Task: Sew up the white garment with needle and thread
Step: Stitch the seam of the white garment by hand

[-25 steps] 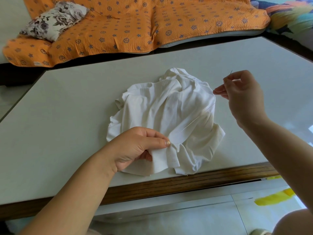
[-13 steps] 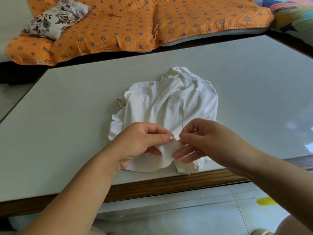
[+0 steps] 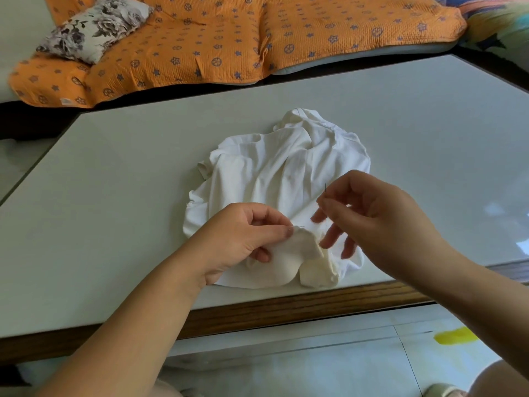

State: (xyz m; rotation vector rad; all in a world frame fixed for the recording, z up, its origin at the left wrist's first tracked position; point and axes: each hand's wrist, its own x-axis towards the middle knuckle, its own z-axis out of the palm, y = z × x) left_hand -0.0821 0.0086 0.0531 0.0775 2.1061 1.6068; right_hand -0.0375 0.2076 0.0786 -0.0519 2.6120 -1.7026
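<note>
Now the right hand [image 3: 380,222] has lifted, pinching the needle [image 3: 325,187]; left hand [image 3: 243,236] keeps pinching the white garment [image 3: 272,173].

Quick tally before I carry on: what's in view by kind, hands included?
white garment: 1
needle: 1
hands: 2, left hand and right hand
table: 1
orange cover: 1
floral pillow: 1
Total: 7
The thread is too fine to count.
</note>
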